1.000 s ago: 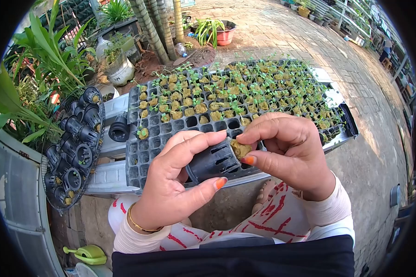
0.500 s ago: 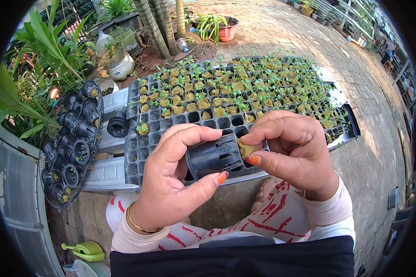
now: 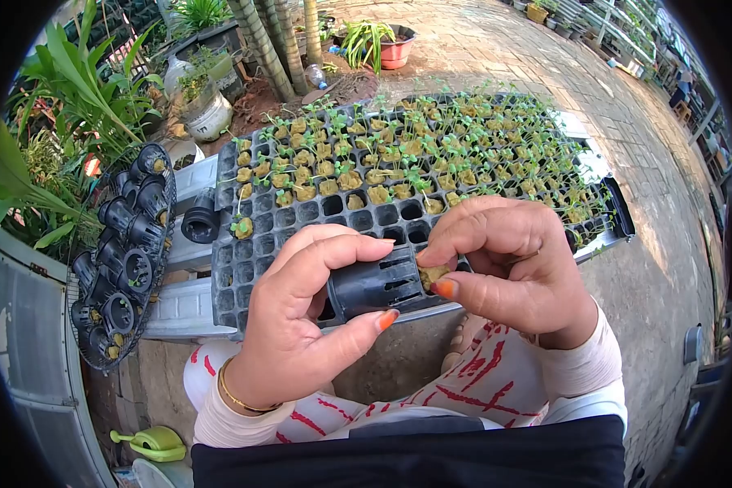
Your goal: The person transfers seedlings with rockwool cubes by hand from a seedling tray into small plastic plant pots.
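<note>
My left hand (image 3: 305, 317) is closed around a black net pot (image 3: 370, 289), which lies on its side with its slotted end toward the right. At that slotted end, my right hand (image 3: 512, 272) pinches a yellowish-brown growing-medium plug (image 3: 433, 276) between thumb and fingers. Part of the plug sits inside the pot and the fingers cover some of the rest. Behind both hands is a black seedling tray (image 3: 301, 213) with many plugs and small green seedlings. Several of its near cells hold no plug.
At the left stands a black mesh basket (image 3: 171, 207) full of net pots, some with seedlings. Stacked black pots (image 3: 201, 224) lie beside the tray on a pale slatted table (image 3: 183, 307). A green watering can (image 3: 156, 443) rests on the ground at lower left.
My right fingers have shifted slightly on the plug, and less of it shows. The left hand keeps its hold on the net pot. The view has moved a little.
</note>
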Tool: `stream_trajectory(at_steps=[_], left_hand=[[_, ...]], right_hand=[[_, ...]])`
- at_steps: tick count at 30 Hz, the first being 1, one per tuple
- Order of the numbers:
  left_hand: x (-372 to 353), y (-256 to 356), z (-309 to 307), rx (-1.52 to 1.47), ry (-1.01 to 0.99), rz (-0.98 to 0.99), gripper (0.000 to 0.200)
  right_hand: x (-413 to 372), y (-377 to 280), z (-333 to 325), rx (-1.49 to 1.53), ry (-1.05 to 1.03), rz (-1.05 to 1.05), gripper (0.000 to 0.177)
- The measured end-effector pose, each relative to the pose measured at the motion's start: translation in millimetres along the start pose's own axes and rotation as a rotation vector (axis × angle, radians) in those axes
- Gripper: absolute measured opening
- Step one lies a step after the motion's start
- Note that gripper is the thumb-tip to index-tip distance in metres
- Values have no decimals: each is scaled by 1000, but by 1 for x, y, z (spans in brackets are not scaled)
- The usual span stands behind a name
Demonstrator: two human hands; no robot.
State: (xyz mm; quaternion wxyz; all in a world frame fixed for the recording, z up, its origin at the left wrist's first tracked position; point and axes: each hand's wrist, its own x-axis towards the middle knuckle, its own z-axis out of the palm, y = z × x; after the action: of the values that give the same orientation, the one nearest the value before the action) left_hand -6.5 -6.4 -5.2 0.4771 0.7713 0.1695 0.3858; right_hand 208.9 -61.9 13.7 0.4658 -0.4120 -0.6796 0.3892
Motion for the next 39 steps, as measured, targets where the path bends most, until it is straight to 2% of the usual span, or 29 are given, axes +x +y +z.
stream_trajectory(at_steps=[4,6,16,18,25,27,28,30,31,33,37,39], left_hand=[[1,-2,1,-7,-13,4,45],[1,0,1,-4,-13,-11,45],[-1,1,-1,-55,-18,-57,44],[-2,0,-2,-61,-2,-61,44],[-3,0,-4,-85,33,-77,44],[-3,-1,-5,-106,28,-86,44],[-4,-1,-5,-128,22,-103,44],[-4,0,-6,-128,18,-101,43],[-4,1,-6,-128,13,-102,43],[-3,2,-6,-112,9,-107,42],[-5,4,-6,-83,9,-123,42],[-4,6,-9,-53,-18,-137,42]], right_hand=[[0,0,8,131,69,151,17],[1,5,16,448,187,112,10],[2,7,13,171,115,136,9],[4,10,17,111,176,66,11],[9,3,10,83,110,16,19],[8,-3,11,77,104,67,31],[8,1,14,77,104,69,31],[9,12,17,201,116,-58,43],[9,7,15,198,115,-62,43],[8,-6,13,76,74,82,48],[8,-3,15,100,73,65,47],[8,-1,16,207,88,88,48]])
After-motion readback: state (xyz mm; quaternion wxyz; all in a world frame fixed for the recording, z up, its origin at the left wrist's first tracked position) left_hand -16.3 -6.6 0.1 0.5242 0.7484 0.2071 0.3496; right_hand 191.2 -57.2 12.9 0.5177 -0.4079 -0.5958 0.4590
